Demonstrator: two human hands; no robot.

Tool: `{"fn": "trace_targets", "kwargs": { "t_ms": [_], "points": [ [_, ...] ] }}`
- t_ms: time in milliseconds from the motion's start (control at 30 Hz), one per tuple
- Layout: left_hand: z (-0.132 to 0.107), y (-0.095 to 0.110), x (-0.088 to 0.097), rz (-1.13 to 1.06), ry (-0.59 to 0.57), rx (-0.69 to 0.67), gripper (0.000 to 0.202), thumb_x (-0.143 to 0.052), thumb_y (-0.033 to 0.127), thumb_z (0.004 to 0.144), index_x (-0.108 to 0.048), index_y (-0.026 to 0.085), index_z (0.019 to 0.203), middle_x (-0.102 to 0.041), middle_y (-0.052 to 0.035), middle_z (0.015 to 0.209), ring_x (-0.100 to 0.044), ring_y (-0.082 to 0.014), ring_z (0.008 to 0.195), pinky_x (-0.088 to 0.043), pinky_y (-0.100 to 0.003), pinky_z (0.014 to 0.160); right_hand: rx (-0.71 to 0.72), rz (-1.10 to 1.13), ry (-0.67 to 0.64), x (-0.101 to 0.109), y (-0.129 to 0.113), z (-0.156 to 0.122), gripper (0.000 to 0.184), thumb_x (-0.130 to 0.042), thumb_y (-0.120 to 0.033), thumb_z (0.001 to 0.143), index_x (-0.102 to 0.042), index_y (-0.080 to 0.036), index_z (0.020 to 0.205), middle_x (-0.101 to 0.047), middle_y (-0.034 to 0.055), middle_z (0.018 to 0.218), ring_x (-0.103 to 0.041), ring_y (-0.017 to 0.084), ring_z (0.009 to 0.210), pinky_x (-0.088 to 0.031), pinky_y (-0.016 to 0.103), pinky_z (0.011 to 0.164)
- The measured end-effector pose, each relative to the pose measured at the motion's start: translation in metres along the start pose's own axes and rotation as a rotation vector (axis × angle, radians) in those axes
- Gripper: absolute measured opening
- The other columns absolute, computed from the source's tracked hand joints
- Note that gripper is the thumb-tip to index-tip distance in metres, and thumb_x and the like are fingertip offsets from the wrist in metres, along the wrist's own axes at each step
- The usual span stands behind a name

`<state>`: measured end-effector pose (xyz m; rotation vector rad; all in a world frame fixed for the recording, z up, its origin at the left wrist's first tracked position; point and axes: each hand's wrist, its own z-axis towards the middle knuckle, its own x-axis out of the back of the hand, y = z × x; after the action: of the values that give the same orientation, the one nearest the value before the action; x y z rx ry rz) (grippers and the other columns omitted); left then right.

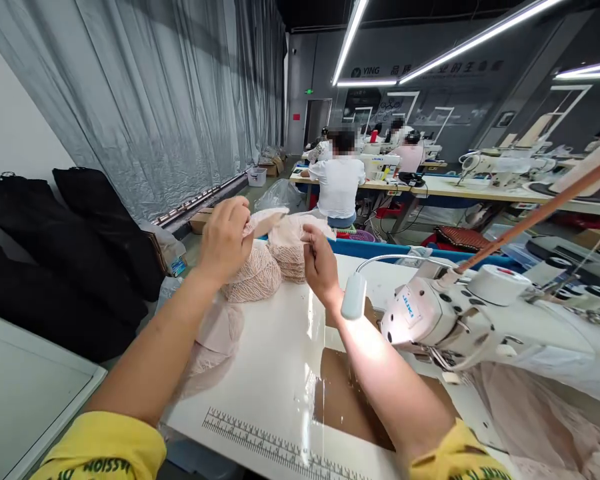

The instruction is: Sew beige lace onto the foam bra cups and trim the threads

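At the far left edge of the sewing table point(275, 360), my left hand point(226, 237) is closed on a small beige fabric piece point(267, 219), which sticks out to the right of my fingers. My right hand point(321, 263) pinches the edge of another pale beige fabric piece point(297, 229) over a stack of folded lace pieces point(286, 261). Beneath my left hand rests a second lace bundle point(254, 277). More beige lace fabric point(217, 337) lies under my left forearm, partly hidden by it.
To the right stands a white JUKI sewing machine point(415, 310) with a lit lamp point(354, 297) near my right forearm. Sheer beige fabric point(545, 413) lies beside it. A printed ruler point(265, 443) runs along the near edge. Ahead, a person in white point(337, 180) sits at another table.
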<state>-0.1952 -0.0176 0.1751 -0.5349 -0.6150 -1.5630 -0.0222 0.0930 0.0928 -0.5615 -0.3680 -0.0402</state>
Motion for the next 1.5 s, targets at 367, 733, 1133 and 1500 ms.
{"fn": "trace_targets", "kwargs": {
  "t_ms": [367,733,1133,1500],
  "points": [
    [-0.032,-0.032,-0.106,-0.151,-0.593,0.010,0.058,-0.064,0.040,0.078,-0.049,0.018,0.129,-0.051,-0.0117,0.137,-0.042,-0.0299,0.130,-0.033,-0.045,0.107,-0.233,-0.219,-0.203,-0.016,0.061,-0.027,0.040,-0.028,-0.014,0.091,-0.046,-0.012,0.126,-0.048,0.0179,0.138,-0.042,0.027,0.130,-0.034,0.046,0.107],
    [-0.069,0.029,-0.048,-0.326,-0.816,-0.032,0.055,-0.053,0.055,0.083,-0.054,0.025,0.129,-0.051,-0.0053,0.140,-0.047,-0.0281,0.127,-0.044,-0.037,0.099,-0.224,-0.329,-0.818,0.144,-0.044,-0.166,0.021,-0.057,-0.007,0.067,-0.062,-0.023,0.080,-0.067,0.0002,0.080,-0.060,0.017,0.072,-0.041,0.025,0.060],
    [-0.127,0.163,-0.048,-0.972,-1.458,-0.055,0.035,-0.058,0.041,0.087,-0.062,0.024,0.117,-0.064,-0.0063,0.120,-0.058,-0.0244,0.110,-0.048,-0.033,0.093,-0.780,-0.998,-0.213,0.322,-0.014,-0.268,0.022,-0.044,-0.029,0.090,-0.061,-0.016,0.088,-0.068,0.0099,0.080,-0.062,0.023,0.073,-0.040,0.030,0.062],
    [-0.138,0.318,-0.113,-1.783,-1.399,0.540,0.047,-0.068,0.051,0.079,-0.066,0.009,0.098,-0.068,-0.0103,0.087,-0.063,-0.0161,0.075,-0.049,-0.026,0.071,-0.400,-0.222,-0.302,0.259,-0.090,-0.275,0.007,-0.052,-0.015,0.083,-0.056,-0.020,0.084,-0.063,0.0022,0.075,-0.057,0.014,0.068,-0.042,0.024,0.061]
  ]
}}
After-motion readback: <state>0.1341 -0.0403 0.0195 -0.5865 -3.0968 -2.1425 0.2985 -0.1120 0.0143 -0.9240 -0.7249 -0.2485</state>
